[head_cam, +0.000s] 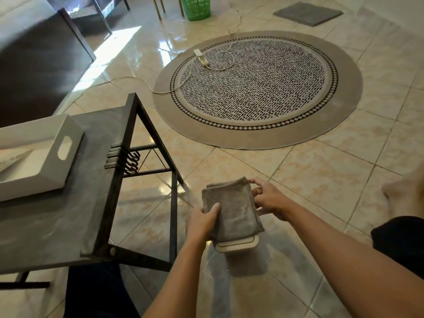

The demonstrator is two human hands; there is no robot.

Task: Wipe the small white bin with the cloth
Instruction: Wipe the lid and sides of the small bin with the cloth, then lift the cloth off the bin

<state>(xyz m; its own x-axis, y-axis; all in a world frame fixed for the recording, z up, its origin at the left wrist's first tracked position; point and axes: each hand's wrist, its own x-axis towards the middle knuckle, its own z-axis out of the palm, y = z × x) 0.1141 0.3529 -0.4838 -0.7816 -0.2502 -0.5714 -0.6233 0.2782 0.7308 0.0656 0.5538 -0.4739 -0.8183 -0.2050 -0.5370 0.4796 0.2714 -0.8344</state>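
A folded grey cloth (232,207) lies over the top of the small white bin (238,245), which stands on the floor tiles; only the bin's near lid edge shows below the cloth. My left hand (202,222) grips the cloth's left side, thumb on top. My right hand (267,199) holds the cloth's right edge near its far corner with its fingertips. The bin's body is hidden under the cloth and my hands.
A dark metal-framed table (75,216) stands at the left with a white tray (41,157) on it. A round patterned rug (257,88) with a white power strip (202,58) and cord lies ahead. A green basket (196,6) and grey mat (307,13) are farther back.
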